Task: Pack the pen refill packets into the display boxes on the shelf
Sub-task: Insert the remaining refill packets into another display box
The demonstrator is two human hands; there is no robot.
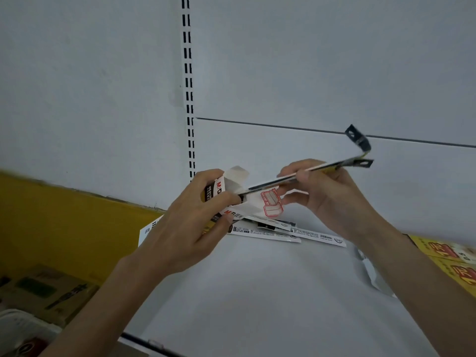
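My left hand [190, 222] grips a small white display box [231, 199] with red and black print, held above the white shelf [257, 292]. My right hand [322, 197] pinches a stack of long thin pen refill packets [319, 167]. Their lower ends sit in the box's open mouth, and their dark hang tabs stick up to the right, one bent upward. A few more refill packets [288, 234] lie flat on the shelf behind and below the box.
A white back panel with a slotted upright [189, 99] rises behind the shelf. A yellow box [64, 222] stands at left, yellow price-tagged boxes [450, 256] at right. Cardboard cartons [43, 289] sit lower left, and crumpled clear wrap [371, 274] lies by my right forearm.
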